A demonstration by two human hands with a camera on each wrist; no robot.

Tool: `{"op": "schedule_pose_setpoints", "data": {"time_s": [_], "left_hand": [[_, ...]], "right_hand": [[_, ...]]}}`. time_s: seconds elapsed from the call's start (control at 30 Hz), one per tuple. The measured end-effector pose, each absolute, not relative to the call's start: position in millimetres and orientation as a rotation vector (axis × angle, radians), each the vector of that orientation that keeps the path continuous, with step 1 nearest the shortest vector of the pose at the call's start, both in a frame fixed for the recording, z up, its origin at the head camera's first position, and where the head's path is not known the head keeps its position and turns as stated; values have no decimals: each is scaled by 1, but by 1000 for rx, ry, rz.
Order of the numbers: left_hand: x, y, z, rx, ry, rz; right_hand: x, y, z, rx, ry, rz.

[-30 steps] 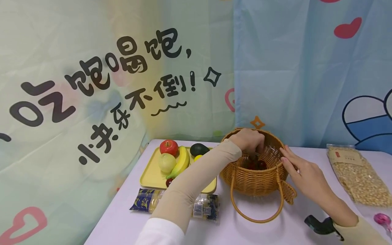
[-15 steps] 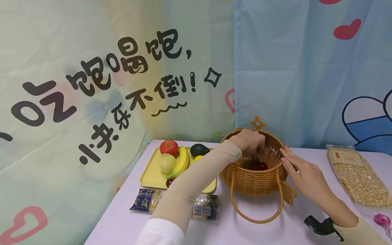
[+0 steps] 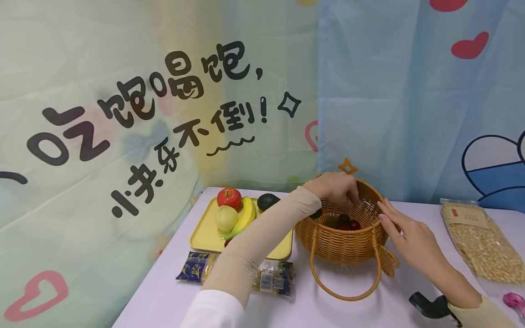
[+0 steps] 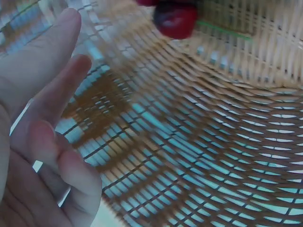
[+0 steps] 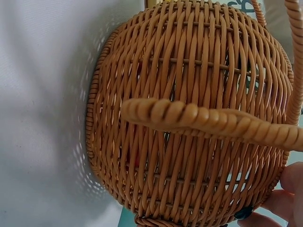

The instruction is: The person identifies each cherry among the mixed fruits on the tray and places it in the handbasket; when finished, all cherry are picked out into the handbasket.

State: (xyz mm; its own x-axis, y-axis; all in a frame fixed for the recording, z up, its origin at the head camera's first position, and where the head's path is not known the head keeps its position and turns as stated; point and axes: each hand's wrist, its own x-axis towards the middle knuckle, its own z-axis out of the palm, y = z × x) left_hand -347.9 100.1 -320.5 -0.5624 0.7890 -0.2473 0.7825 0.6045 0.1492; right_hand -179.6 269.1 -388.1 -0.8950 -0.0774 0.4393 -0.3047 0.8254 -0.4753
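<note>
A brown wicker basket [image 3: 340, 248] stands on the table with its handle folded down towards the front. My left hand [image 3: 334, 187] reaches over the rim into it. In the left wrist view, the left fingers [image 4: 78, 177] are loosely bent and hold nothing. Dark red cherries [image 3: 353, 225] lie at the basket's bottom, apart from that hand; one red cherry [image 4: 176, 20] shows beside a green stem in the left wrist view. My right hand [image 3: 412, 237] rests against the basket's right rim, fingers fairly straight; only its fingertips appear in the right wrist view.
Left of the basket is a yellow tray [image 3: 201, 234] holding a red apple [image 3: 229, 199], a pale round fruit [image 3: 226, 218], a banana [image 3: 244, 217] and an avocado [image 3: 268, 201]. A blue-ended packet [image 3: 196, 266] lies before it. On the right are a bag of grains [image 3: 476, 239] and a pink-topped item [image 3: 514, 300].
My left hand's fingers have lifted away from the cherries inside the basket. The right hand keeps its place at the rim. The head view has shifted slightly.
</note>
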Motion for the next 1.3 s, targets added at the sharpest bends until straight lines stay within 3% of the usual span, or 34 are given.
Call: {"op": "schedule_pose_setpoints", "data": {"time_s": [0.3,0.6,0.97,1.3], "left_hand": [[-341,68,-283,1588,2352,704],[-311,-4,-260,1559,2373,1123],[-286,-118,-308,1217,2571,1198],[-255,-184,-351,972,2736,1015]], "right_hand": [[-180,270,-389,283,-2627,788],[-181,268,-389,280,-2628,802],[-181,271,-390,272,-2612,787],[-179,271,-391,287,-2601,789]]}}
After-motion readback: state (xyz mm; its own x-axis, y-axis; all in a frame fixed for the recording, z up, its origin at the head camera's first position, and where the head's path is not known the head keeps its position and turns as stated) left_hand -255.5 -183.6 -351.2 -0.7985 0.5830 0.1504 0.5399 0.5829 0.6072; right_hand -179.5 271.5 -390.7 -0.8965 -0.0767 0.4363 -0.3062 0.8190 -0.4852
